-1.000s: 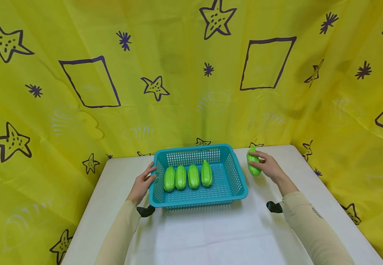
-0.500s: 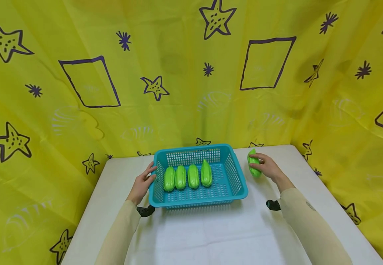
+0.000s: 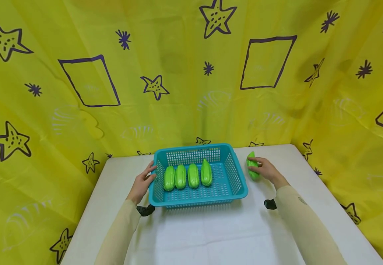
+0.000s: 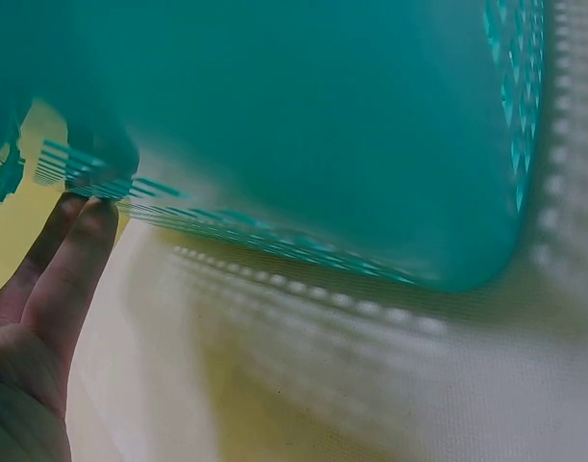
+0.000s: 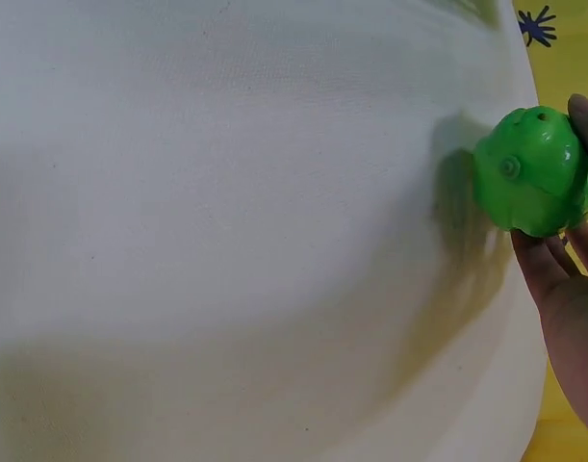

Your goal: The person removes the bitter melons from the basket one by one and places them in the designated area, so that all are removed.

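Note:
A blue-green plastic basket (image 3: pixel 198 202) stands in the middle of the table. Inside it, several green ridged toy gourds (image 3: pixel 193 176) lie side by side on the left and centre of its floor. My left hand (image 3: pixel 140 187) holds the basket's left rim; in the left wrist view its fingers (image 4: pixel 77 260) touch the outer wall below the rim. Beyond the basket's right side, my right hand (image 3: pixel 267 170) grips another green ridged toy gourd (image 5: pixel 534 173) between thumb and fingers. Whether that gourd touches the table cannot be told.
The table has a white cover (image 3: pixel 204 239). Yellow curtains (image 3: pixel 185 117) with drawn stars and frames hang close behind its back edge and along both sides. Black wrist cameras sit at the left wrist (image 3: pixel 146 210) and right wrist (image 3: pixel 270 204).
My right hand and its toy gourd have shifted slightly toward the near side of the table, and the right forearm has swung a little left. My left hand and the basket stay put.

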Demonstrator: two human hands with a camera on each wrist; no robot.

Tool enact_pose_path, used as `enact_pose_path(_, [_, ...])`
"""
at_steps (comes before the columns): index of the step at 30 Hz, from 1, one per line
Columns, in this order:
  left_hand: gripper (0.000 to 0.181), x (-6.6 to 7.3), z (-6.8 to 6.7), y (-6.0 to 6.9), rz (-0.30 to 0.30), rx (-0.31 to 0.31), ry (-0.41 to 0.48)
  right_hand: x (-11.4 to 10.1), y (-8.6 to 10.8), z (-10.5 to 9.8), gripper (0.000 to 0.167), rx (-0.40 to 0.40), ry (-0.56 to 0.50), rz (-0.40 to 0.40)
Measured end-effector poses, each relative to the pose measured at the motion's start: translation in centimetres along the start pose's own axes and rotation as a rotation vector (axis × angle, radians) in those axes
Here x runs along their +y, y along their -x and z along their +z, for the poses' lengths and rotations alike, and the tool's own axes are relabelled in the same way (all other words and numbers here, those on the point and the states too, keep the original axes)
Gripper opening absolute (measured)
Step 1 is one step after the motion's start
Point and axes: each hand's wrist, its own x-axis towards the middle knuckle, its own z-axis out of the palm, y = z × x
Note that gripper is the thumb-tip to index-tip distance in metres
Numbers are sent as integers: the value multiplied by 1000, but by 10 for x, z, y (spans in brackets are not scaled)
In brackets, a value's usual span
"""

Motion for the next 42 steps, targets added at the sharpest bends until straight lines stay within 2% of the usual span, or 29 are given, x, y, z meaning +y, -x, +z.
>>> enact_pose_path(8, [48, -1, 0, -1, -4, 1, 0, 5, 3, 3, 55, -26, 17, 62])
enact_pose_path(19, [48, 0, -1, 0, 1, 0, -8, 5, 1, 6, 54, -24, 39, 75])
enact_pose_path(42, [48, -1, 0, -1, -6, 11, -17, 7, 0, 5, 57, 1, -38, 138])
